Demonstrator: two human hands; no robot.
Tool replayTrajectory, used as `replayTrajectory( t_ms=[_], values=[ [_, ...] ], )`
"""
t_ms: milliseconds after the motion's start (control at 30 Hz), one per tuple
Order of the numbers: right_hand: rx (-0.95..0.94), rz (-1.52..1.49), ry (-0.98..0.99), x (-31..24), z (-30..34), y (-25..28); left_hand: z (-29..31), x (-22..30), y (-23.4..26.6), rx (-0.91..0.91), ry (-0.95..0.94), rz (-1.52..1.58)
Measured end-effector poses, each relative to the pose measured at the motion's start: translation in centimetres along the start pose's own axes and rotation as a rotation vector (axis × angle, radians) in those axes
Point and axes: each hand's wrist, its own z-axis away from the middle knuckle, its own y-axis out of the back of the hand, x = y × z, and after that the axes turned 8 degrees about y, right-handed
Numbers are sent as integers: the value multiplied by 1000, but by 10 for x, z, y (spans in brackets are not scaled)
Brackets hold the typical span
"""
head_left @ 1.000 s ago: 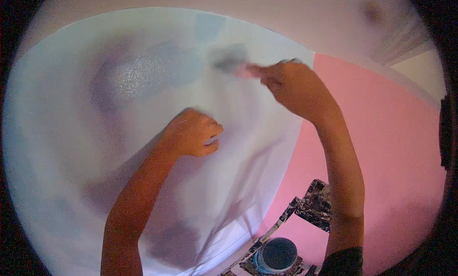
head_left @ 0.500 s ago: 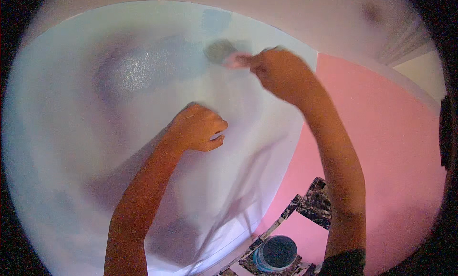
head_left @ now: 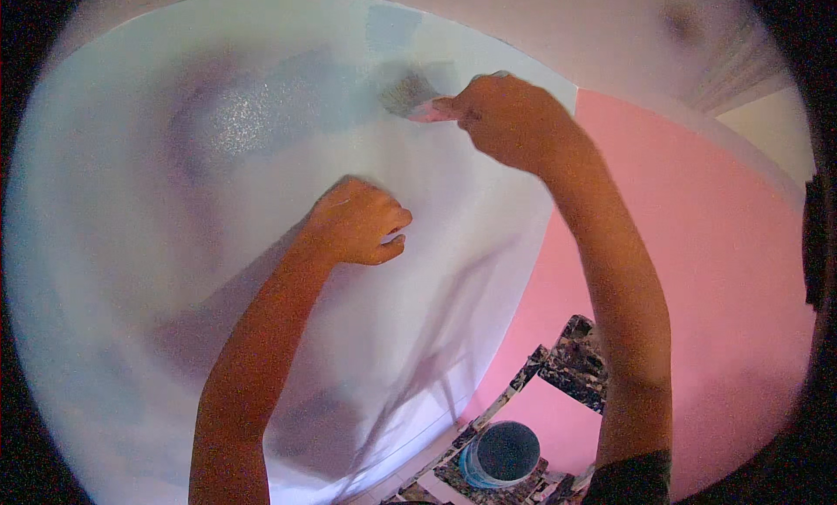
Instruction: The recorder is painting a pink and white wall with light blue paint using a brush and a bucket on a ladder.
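My right hand [head_left: 519, 121] is closed round the handle of a wide paintbrush [head_left: 405, 88]. The brush's greyish bristles lie against the pale bluish-white wall [head_left: 410, 313], and part of its handle looks pink. Around the bristles is a patch of bluer, wet-looking paint [head_left: 336, 95]. Lower and to the left, my left hand [head_left: 356, 221] is held in a loose fist at the wall, fingers curled and thumb slightly apart. Nothing shows in it; whether it touches the wall I cannot tell.
A blue bucket [head_left: 504, 453] stands on a paint-spattered ladder or stand [head_left: 571, 365] below my right arm. The pale wall meets a pink wall [head_left: 715, 269] at a corner on the right. Overhead runs the ceiling [head_left: 523, 17]. Arm and ladder shadows fall across the pale wall.
The brush has shifted very slightly at nearly the same spot and looks less blurred. The whole view has tilted a little, so everything sits somewhat higher. Both hands keep their grip shape.
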Motion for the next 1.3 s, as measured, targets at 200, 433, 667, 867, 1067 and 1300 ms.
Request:
replayTrajectory(
  t_ms=[200, 433, 667, 867, 1067, 1300],
  values=[
    [-24, -107, -26, 20, -10, 15, -2, 5, 1, -11, 8, -72],
    [-216, -126, -40, 20, -8, 17, -1, 0, -3, -1, 13, -94],
    [-72, 19, 44, 26, -7, -2, -1, 2, 0, 8, -3, -85],
    [11, -83, 52, 23, -1, -3, -2, 1, 3, 6, 1, -66],
    [-116, -123, -8, 23, -5, 16, 0, -1, 1, 7, 9, -57],
    [-187, -183, 79, 29, -3, 11, -2, 1, 5, -24, 18, -98]
  ],
)
